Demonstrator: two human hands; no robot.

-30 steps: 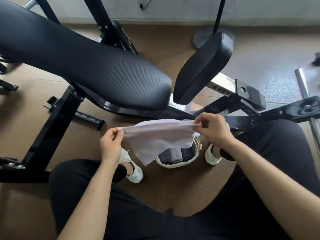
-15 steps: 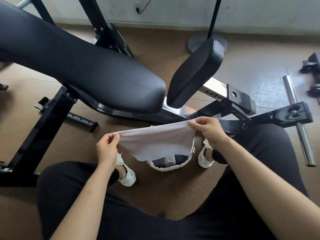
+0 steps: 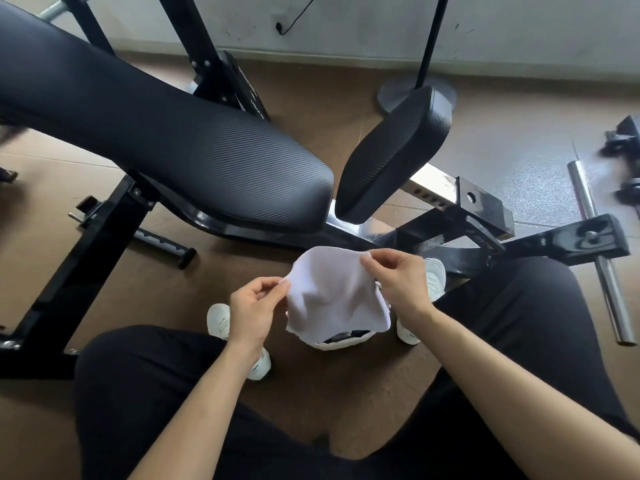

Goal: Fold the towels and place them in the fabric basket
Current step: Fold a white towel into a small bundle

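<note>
Both hands pinch the white towel [image 3: 332, 296] at frame centre: our left hand [image 3: 254, 313] grips its left edge between thumb and fingertips, our right hand [image 3: 398, 282] its upper right corner. Cloth sags between them, hanging over the fabric basket [image 3: 341, 344], whose white rim shows just below it, between our shoes [image 3: 218, 318].

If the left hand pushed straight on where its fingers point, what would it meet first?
The white towel itself: the left hand pinches its corner and points rightward into it. Beyond the cloth, the right hand looks next in line, though depth is unclear here.
</note>
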